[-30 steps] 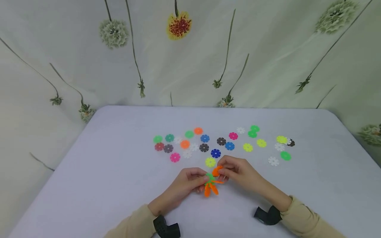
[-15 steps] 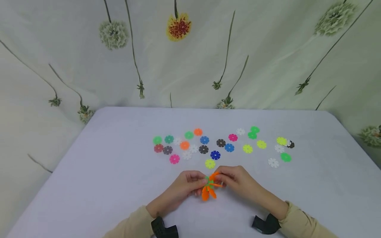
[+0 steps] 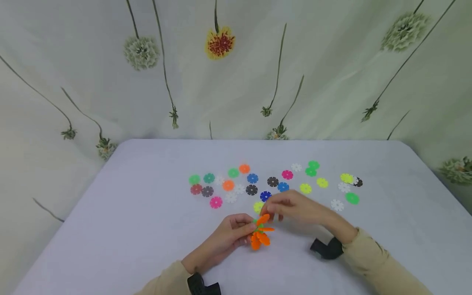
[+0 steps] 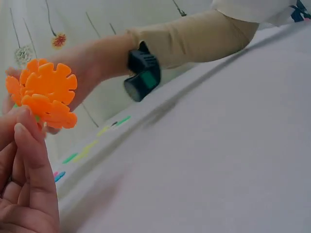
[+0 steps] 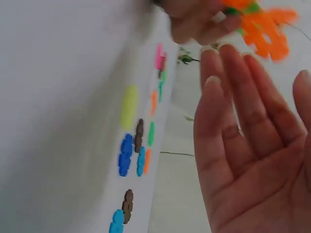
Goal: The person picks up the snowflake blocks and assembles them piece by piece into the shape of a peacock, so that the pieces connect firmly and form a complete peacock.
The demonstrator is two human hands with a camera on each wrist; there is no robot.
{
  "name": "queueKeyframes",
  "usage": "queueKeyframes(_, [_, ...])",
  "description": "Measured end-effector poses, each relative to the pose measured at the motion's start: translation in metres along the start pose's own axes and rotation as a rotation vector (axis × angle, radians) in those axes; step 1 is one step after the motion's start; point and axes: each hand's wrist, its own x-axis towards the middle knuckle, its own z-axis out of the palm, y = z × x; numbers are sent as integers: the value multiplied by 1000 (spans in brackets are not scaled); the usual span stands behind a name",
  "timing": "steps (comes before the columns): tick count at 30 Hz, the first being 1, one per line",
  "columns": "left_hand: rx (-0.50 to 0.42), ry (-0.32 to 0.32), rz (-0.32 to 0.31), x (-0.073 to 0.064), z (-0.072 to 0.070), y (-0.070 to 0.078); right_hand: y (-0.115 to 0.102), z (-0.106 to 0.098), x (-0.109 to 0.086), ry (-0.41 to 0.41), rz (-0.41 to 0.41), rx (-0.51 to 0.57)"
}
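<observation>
Pinched between the thumb and fingers of my left hand is a cluster of notched plastic discs, orange ones standing out round a green one. In the left wrist view the orange discs hide most of the green centre. My right hand is just beyond the cluster, over the near edge of the scattered discs. The right wrist view shows its palm with loosely extended fingers and nothing held, the orange and green cluster past the fingertips.
Loose notched discs lie flat across the middle of the white table, among them a pink disc, a dark blue disc and a green disc. A flower-printed cloth hangs behind. Black wrist cameras sit on both forearms.
My right hand fitted an orange disc onto the cluster, then let go and moved up and away toward the loose discs. My left hand keeps its grip. The head view has tilted slightly upward.
</observation>
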Motion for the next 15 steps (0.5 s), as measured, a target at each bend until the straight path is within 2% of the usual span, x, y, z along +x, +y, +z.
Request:
queueKeyframes(2, [-47,-18,-3,0,0,0,4,-12,21,21,3,-1])
queueKeyframes(3, [-66,-25,-3,0,-1,0,7,-14,34,50,1,-36])
queueKeyframes(5, [-97,-38,-1,-1,-3,-1,16,-9,60,93,29,-120])
queueKeyframes(9, [-114,-94,42,-2,-6,-4,23,15,102,61,106,-345])
queueKeyframes(12, [-99,-120,58,-1,-7,-5,19,28,117,51,173,-480])
queueKeyframes(15, [-67,-116,39,0,-6,-4,17,32,122,50,189,-530])
